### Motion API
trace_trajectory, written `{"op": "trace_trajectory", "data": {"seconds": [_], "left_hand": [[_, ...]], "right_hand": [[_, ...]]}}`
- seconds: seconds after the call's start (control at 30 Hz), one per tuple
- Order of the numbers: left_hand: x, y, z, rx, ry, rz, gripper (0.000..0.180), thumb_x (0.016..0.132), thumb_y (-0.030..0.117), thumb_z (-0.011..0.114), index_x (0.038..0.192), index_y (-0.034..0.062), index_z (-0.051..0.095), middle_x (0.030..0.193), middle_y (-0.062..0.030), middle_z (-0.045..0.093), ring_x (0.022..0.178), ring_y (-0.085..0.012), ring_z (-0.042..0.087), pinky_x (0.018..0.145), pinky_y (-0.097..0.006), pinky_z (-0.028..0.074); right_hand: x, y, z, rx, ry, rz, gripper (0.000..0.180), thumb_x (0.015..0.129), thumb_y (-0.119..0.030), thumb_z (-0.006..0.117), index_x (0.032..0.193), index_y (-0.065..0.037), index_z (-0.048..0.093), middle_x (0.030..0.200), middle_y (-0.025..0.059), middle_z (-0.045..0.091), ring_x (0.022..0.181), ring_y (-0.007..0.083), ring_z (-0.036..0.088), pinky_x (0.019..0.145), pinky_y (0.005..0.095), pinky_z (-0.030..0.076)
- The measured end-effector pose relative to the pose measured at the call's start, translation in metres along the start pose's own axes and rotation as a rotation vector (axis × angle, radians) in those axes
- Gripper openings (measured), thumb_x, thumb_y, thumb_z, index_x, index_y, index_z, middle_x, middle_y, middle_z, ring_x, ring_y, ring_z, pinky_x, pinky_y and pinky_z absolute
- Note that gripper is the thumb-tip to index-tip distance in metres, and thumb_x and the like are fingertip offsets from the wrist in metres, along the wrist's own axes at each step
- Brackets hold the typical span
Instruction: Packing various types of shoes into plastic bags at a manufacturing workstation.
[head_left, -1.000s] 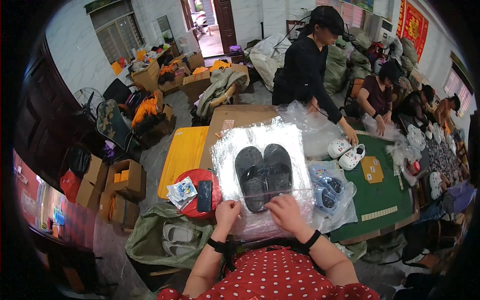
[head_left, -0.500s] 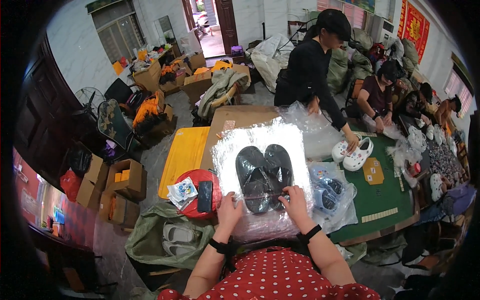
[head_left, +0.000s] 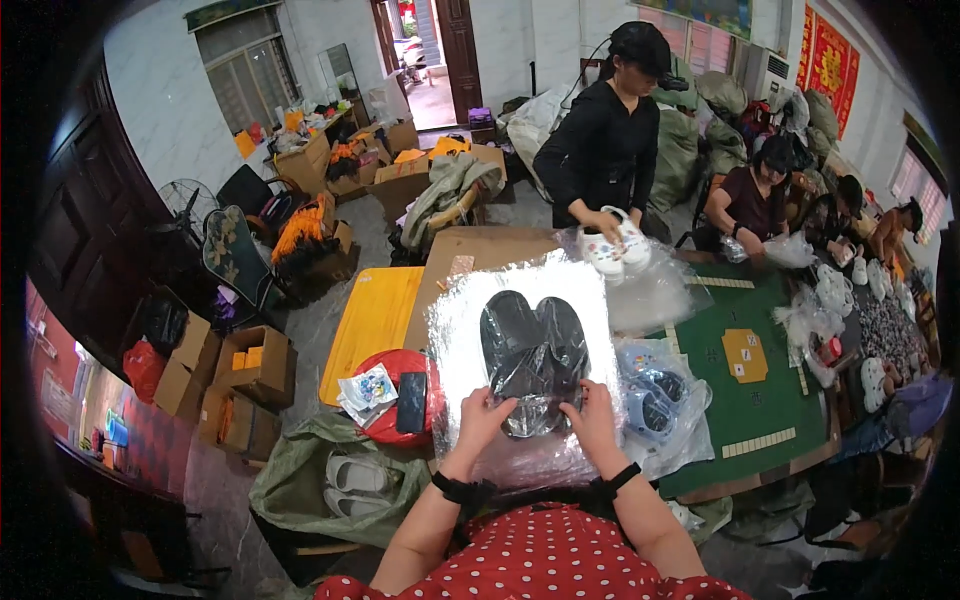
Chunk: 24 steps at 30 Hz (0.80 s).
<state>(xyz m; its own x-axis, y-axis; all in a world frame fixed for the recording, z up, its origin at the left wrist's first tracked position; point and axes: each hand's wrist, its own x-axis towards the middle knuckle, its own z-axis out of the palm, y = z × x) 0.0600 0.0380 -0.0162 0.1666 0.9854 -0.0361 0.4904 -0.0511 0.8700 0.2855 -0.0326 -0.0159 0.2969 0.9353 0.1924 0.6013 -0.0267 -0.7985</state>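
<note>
A pair of black slippers (head_left: 533, 350) lies in a clear plastic bag (head_left: 540, 440) in front of me. Under it is a shiny, film-wrapped stack (head_left: 455, 330) with a bright silvery top. At the bag's near left side my left hand (head_left: 480, 418) is closed, thumb and fingers pinching the film by the slippers' near end. My right hand (head_left: 594, 412) pinches the film at the near right side in the same way. To the right of the stack, blue clogs (head_left: 660, 390) lie in another clear bag.
A red round stool (head_left: 437, 385) with a phone (head_left: 411, 402) and a packet of charms (head_left: 370, 388) stands at left, beside a yellow board (head_left: 370, 320). A green sack (head_left: 290, 490) holds grey shoes (head_left: 360, 475). Across the green table (head_left: 720, 400), a co-worker (head_left: 610, 120) holds white clogs (head_left: 615, 250).
My hands have moved inward and slightly closer together over the slippers' near end. The co-worker has lifted the white clogs off the green table and drawn them left to a plastic bag.
</note>
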Motion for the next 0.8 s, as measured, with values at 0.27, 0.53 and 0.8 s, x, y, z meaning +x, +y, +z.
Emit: {"op": "trace_trajectory", "data": {"seconds": [0.27, 0.53, 0.8], "left_hand": [[-0.027, 0.044, -0.02, -1.046, -0.233, -0.134, 0.041, 0.091, 0.011, 0.063, 0.127, -0.0039, 0.053, 0.117, -0.0094, 0.063, 0.107, -0.0174, 0.059, 0.095, -0.032, 0.047], [-0.043, 0.048, -0.031, -1.223, -0.337, -0.271, 0.043, 0.094, 0.018, 0.061, 0.13, -0.0024, 0.05, 0.121, -0.012, 0.062, 0.112, -0.0219, 0.06, 0.097, -0.039, 0.049], [-0.061, 0.036, -0.026, -1.385, -0.443, -0.269, 0.042, 0.098, 0.021, 0.056, 0.134, 0.0003, 0.047, 0.128, -0.0122, 0.059, 0.114, -0.0256, 0.06, 0.1, -0.043, 0.048]], "right_hand": [[-0.007, -0.032, -0.033, -0.114, 0.284, -0.1, 0.083, 0.073, -0.029, 0.084, 0.136, 0.004, 0.04, 0.132, 0.0231, 0.043, 0.122, 0.0357, 0.044, 0.103, 0.043, 0.037], [-0.01, -0.044, -0.044, 0.775, -0.108, 0.169, 0.047, 0.079, -0.009, 0.079, 0.119, 0.003, 0.059, 0.107, 0.0095, 0.068, 0.093, 0.0153, 0.065, 0.082, 0.0293, 0.052], [-0.014, -0.056, -0.002, 0.571, 0.023, 0.037, 0.034, 0.085, -0.016, 0.073, 0.112, 0.003, 0.062, 0.101, 0.0111, 0.071, 0.091, 0.0206, 0.066, 0.083, 0.034, 0.051]]}}
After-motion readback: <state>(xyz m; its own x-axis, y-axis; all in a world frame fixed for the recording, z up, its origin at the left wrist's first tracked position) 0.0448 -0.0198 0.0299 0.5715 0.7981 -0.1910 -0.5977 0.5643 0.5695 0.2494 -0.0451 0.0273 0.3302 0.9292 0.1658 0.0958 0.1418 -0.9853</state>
